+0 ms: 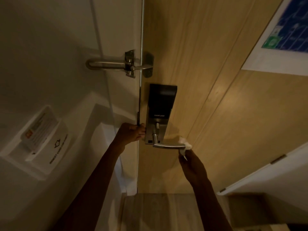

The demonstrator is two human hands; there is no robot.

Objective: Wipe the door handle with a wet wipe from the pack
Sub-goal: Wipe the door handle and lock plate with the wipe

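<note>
A silver lever door handle (168, 145) sticks out to the right from a black and steel smart lock (159, 112) on a light wooden door (216, 105). My right hand (191, 164) is below the lever's free end, shut on a crumpled white wet wipe (185, 145) pressed against the tip of the lever. My left hand (131, 133) grips the door's edge just left of the lock plate. The pack of wipes is not in view.
A metal swing-bar door guard (116, 64) bridges frame and door above the lock. A key-card holder (41, 135) is on the white wall at left. A framed blue plan (291, 30) hangs on the door at upper right. A white cabinet door (275, 169) juts in at right.
</note>
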